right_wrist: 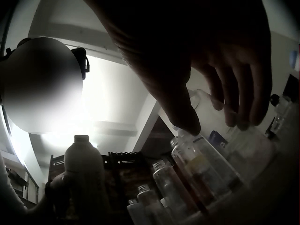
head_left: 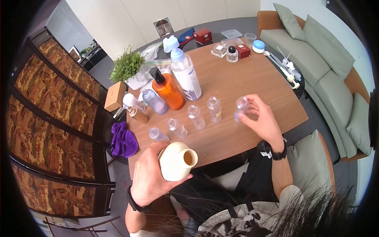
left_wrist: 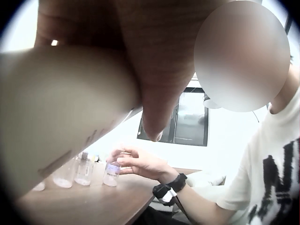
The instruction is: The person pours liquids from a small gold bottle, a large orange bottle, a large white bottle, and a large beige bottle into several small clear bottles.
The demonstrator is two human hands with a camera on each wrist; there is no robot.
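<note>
My left hand (head_left: 147,175) grips a cream-coloured bottle (head_left: 172,162) by its body; its uncapped mouth tilts toward me in the head view. In the left wrist view the same bottle (left_wrist: 65,112) fills the left side, faint print along its edge. At the right of the table, my right hand (head_left: 263,120) holds a small clear bottle (head_left: 241,104) between thumb and fingers. A blue-violet label shows on that bottle (left_wrist: 111,173) in the left wrist view. Several similar open clear bottles (head_left: 196,117) stand in a slanting row between my hands.
Behind the row stand an orange pump bottle (head_left: 169,93), a tall clear bottle (head_left: 186,77) with a light-blue top, and a lavender bottle (head_left: 154,102). A purple cloth (head_left: 124,139) hangs at the left edge. Small jars (head_left: 232,54) and red boxes (head_left: 203,36) sit at the far end.
</note>
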